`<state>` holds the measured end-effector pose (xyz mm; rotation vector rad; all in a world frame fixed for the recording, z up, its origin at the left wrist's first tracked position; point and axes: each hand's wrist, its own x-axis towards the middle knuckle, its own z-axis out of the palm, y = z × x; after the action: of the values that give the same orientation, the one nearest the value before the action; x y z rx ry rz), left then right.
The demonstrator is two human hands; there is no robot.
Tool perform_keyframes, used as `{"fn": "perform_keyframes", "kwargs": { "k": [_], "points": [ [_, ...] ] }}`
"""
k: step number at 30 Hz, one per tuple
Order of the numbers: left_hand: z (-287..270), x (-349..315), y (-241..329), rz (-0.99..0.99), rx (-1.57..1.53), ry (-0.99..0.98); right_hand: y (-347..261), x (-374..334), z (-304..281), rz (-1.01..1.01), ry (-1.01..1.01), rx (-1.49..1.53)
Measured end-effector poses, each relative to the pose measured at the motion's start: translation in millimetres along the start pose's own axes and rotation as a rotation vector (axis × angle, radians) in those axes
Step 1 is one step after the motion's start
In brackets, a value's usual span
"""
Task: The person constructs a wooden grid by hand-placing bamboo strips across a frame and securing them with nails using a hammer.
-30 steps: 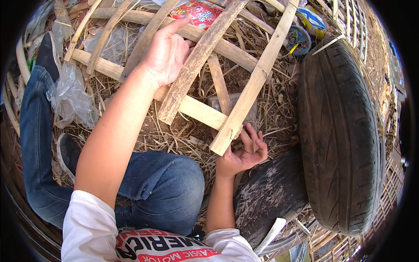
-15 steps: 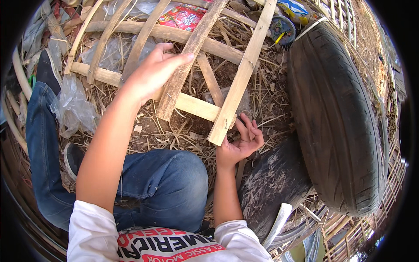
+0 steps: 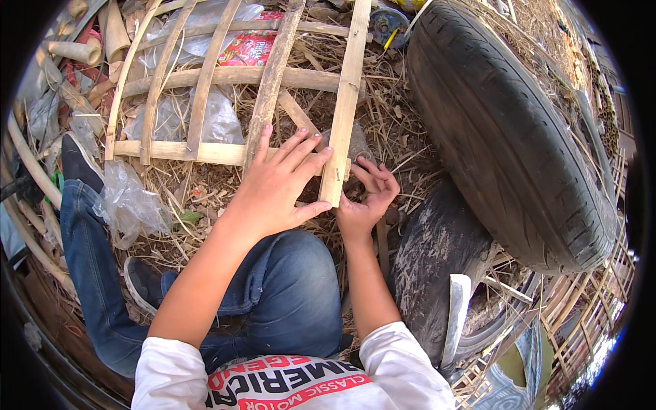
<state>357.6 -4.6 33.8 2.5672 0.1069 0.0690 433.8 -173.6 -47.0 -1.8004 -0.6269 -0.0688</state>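
Observation:
A lattice of split bamboo slats [image 3: 181, 150] lies in front of me, with long slats crossing curved ones. My left hand [image 3: 277, 188] is spread over its near edge, fingertips across the crosspiece and thumb touching the lower end of the rightmost bamboo slat [image 3: 345, 116]. Beside that same end, my right hand [image 3: 369, 198] curls its fingers at the corner where slat and crosspiece meet. Part of its thumb is hidden by the wood. Another long slat [image 3: 270, 82] passes just beyond my left fingertips.
A large black tyre [image 3: 506, 137] leans at the right, above a worn dark rubber piece [image 3: 437, 273]. A pale blade-like piece [image 3: 454, 318] stands near my right forearm. Clear plastic bags [image 3: 133, 205], a red wrapper [image 3: 249, 48] and dry straw litter the ground. My bent knee [image 3: 301, 287] is below the lattice.
My left hand has let go of the middle slat and come down and right, onto the lattice's near corner. In the picture, lattice and tyre sit further left; my right hand stays by the slat's end.

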Motion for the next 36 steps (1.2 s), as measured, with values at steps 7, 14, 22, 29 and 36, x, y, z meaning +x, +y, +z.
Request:
{"fn": "perform_keyframes", "kwargs": {
  "k": [7, 14, 22, 29, 36],
  "points": [
    [12, 0, -4, 0.032, 0.075, 0.050, 1, -4, -2, 0.057, 0.002, 0.033],
    [13, -1, -6, 0.059, 0.101, 0.103, -20, 9, -22, -0.196, -0.130, -0.351],
    [11, -3, -7, -0.005, 0.192, 0.037, -19, 7, -16, -0.044, -0.055, -0.275],
    [10, 1, 4, -0.007, 0.359, 0.020, -16, 15, -11, -0.079, -0.038, -0.263],
    [7, 3, -5, -0.002, 0.380, 0.001, -14, 12, -4, 0.036, -0.032, -0.168]
  ]
}}
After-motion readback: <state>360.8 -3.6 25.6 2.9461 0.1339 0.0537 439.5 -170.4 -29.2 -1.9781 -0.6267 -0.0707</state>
